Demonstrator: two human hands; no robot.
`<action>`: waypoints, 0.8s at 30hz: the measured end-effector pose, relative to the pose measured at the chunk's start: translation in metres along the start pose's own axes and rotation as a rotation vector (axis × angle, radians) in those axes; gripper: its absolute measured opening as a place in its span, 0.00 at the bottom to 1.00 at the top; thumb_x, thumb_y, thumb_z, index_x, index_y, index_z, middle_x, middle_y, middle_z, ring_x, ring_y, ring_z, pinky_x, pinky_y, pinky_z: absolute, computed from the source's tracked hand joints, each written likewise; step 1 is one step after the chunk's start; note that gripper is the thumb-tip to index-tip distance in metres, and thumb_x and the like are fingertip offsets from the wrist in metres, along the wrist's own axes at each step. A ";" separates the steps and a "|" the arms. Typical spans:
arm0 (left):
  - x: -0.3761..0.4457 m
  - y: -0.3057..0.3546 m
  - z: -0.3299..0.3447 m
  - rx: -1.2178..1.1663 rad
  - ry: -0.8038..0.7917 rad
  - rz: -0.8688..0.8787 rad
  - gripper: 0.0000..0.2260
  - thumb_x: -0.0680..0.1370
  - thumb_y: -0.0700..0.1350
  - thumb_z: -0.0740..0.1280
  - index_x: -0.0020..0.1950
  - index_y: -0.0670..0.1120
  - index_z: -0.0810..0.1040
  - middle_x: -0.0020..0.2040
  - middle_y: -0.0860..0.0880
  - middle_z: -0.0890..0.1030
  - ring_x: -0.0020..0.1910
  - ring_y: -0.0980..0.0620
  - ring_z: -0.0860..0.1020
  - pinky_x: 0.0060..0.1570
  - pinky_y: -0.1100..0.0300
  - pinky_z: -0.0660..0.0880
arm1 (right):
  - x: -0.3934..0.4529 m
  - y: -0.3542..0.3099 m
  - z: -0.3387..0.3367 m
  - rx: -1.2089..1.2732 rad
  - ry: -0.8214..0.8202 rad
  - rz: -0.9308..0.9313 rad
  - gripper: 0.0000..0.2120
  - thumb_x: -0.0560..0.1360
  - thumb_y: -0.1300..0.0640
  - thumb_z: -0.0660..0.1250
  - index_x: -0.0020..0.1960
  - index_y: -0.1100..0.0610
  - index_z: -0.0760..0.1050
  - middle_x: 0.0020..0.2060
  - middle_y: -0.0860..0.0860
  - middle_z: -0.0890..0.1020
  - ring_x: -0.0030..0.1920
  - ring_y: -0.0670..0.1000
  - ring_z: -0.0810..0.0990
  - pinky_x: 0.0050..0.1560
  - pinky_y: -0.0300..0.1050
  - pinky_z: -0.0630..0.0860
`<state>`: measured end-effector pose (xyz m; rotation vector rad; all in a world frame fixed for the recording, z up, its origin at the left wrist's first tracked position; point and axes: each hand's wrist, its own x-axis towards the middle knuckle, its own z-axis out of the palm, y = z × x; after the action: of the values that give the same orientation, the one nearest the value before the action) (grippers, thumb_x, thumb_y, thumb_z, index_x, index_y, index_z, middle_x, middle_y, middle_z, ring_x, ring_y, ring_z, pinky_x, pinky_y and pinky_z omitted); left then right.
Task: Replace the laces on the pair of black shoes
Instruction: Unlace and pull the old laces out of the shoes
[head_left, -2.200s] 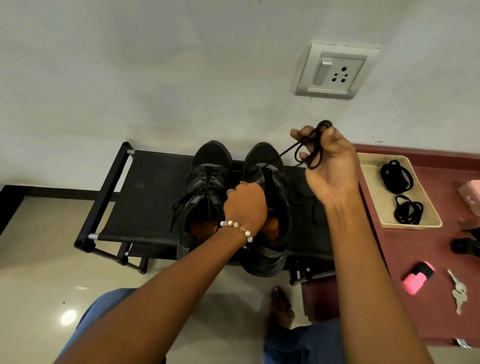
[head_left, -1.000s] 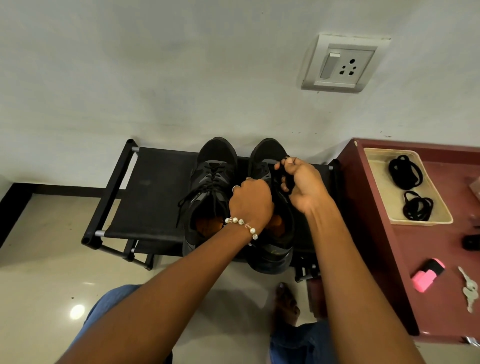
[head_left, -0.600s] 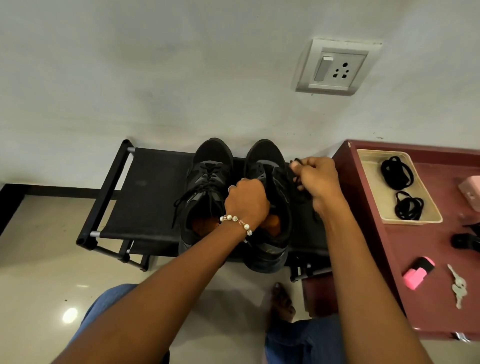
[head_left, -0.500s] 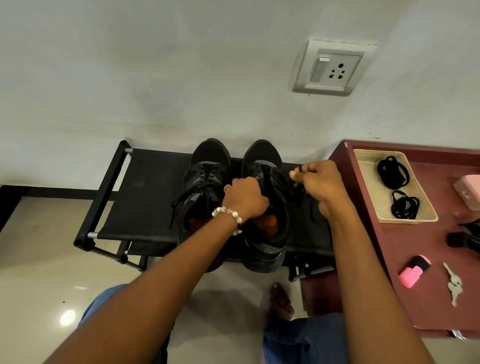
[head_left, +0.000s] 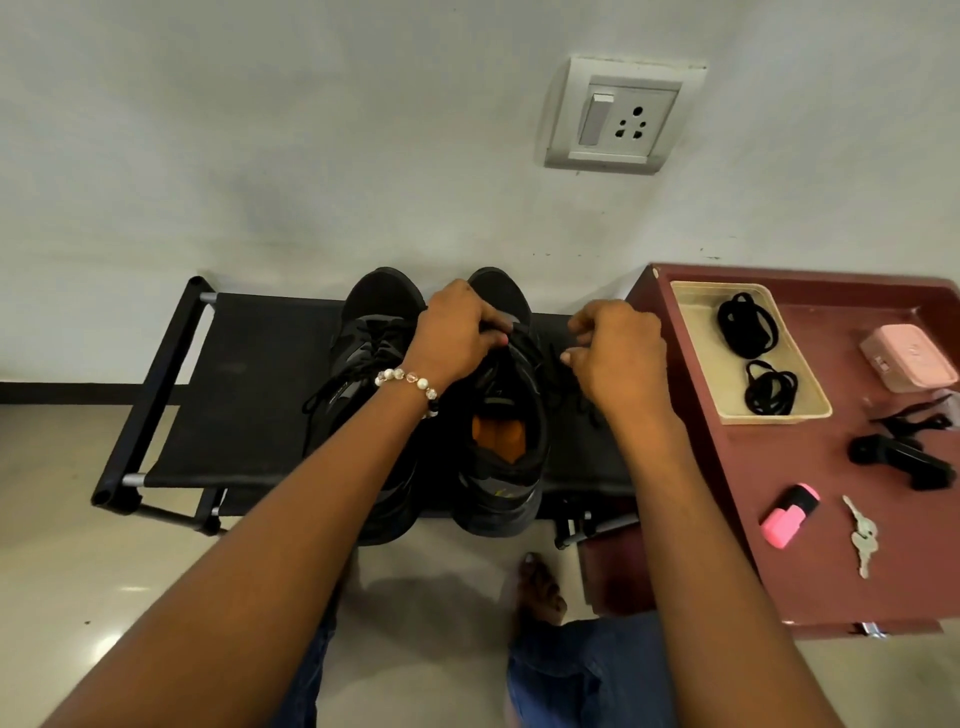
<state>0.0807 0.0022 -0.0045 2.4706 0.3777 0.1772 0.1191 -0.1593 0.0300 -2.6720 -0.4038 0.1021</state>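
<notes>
Head view: left hand (head_left: 457, 332) grips the right shoe (head_left: 506, 415) tongue, right hand (head_left: 615, 348) pinches its limp lace (head_left: 553, 364) (likely slippery, best held near the tip).

A pink highlighter (head_left: 789, 514) lies beside keys (head_left: 863, 535) on the maroon table (head_left: 810, 467).

Both forearms extend from 6 o'clock toward 12 o'clock, bare. Left hand (head_left: 457, 332), beaded bracelet at the wrist, has its fingers curled in a grip on what lies beneath it. Right hand (head_left: 618, 353), at its 3 o'clock, hangs knuckles-up, fingers loosely curled.
</notes>
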 end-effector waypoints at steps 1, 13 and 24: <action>0.001 -0.001 0.001 0.018 0.010 0.004 0.08 0.75 0.45 0.72 0.53 0.49 0.85 0.44 0.55 0.70 0.54 0.52 0.75 0.49 0.63 0.68 | 0.000 -0.002 0.001 0.048 -0.049 0.002 0.11 0.71 0.60 0.75 0.53 0.56 0.79 0.49 0.57 0.82 0.51 0.58 0.81 0.54 0.50 0.78; 0.007 -0.019 0.033 0.179 0.021 0.071 0.14 0.83 0.48 0.58 0.56 0.39 0.76 0.59 0.43 0.69 0.48 0.43 0.74 0.45 0.52 0.74 | -0.024 -0.020 0.055 -0.156 -0.199 -0.011 0.11 0.79 0.61 0.61 0.58 0.67 0.72 0.56 0.64 0.74 0.51 0.64 0.77 0.42 0.48 0.68; 0.009 -0.004 0.004 -0.758 0.104 -0.172 0.09 0.84 0.44 0.55 0.46 0.45 0.70 0.38 0.52 0.82 0.40 0.45 0.76 0.43 0.54 0.72 | -0.028 -0.024 0.057 -0.042 -0.195 0.086 0.14 0.77 0.61 0.62 0.35 0.57 0.62 0.39 0.56 0.74 0.44 0.62 0.77 0.38 0.50 0.71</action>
<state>0.0891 0.0063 -0.0100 1.6804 0.4613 0.3118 0.0785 -0.1236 -0.0110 -2.7307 -0.3547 0.3864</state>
